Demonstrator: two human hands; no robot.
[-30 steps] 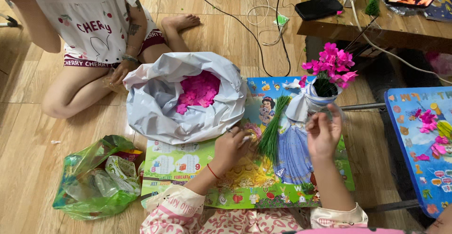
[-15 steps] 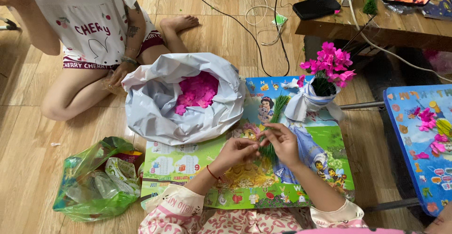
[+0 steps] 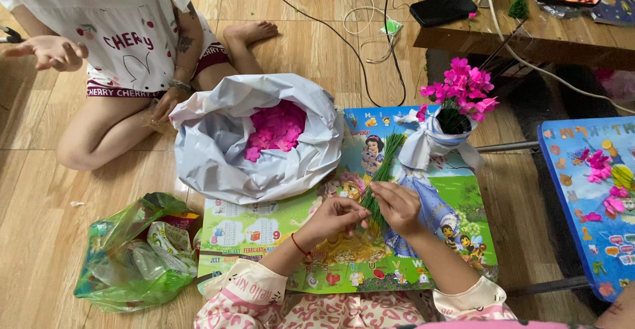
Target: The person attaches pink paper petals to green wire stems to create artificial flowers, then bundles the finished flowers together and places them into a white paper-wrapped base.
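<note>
Left hand point(image 3: 339, 213): fingertips pinched together at the near end of the green stems.
Right hand point(image 3: 395, 204): fingers curled around the bundle of green stems point(image 3: 382, 173).
Stems: lying on the picture-printed low table point(image 3: 423, 263), right of the grey bag of pink petals point(image 3: 254, 137).
Far right: wrapped pink flower bunch point(image 3: 456, 94).

Bright, even indoor light — soft shadows, sharp focus, slight wide-angle distortion.

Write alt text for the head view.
Left hand and right hand meet over a bundle of green stems on a colourful picture table; a white bag of pink petals sits behind.
</note>
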